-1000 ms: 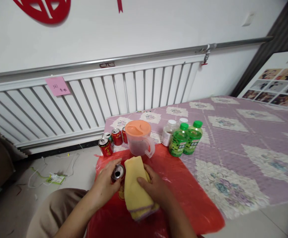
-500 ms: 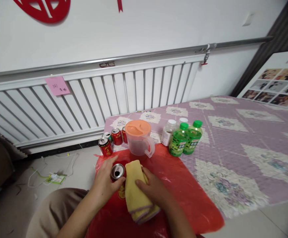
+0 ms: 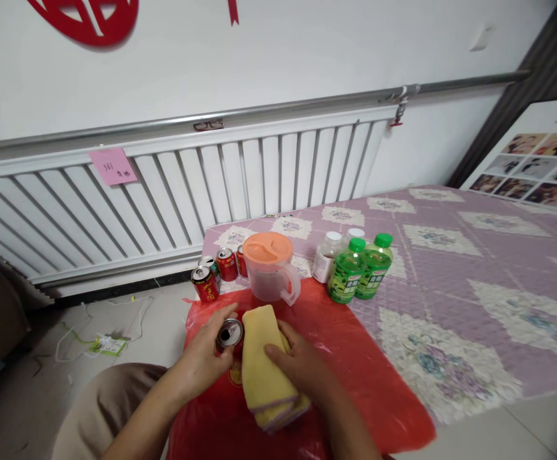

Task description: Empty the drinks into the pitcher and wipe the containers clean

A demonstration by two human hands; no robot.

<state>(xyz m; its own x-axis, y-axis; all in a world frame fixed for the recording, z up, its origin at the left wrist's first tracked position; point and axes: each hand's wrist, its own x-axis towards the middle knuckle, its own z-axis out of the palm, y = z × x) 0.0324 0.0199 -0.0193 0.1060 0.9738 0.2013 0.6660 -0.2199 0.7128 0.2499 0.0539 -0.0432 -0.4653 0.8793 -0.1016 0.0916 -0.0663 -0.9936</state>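
My left hand is curled around an opened drink can, thumb on the near side and fingers on the far side. The can's silver top faces up; most of its body is hidden by my hand and the cloth. In my right hand is a folded yellow cloth with a purple stitched edge, lying close against the can's right side. Both are over a red plastic sheet. Just beyond stands a clear plastic pitcher with an orange lid.
Left of the pitcher stand several drink cans, a red one nearest. To its right are two green-capped bottles and white-capped bottles. A purple patterned cover lies beneath. Behind is a white radiator.
The can's top has turned slightly, and my left fingers have shifted around it. My right hand and the yellow cloth have moved only slightly.
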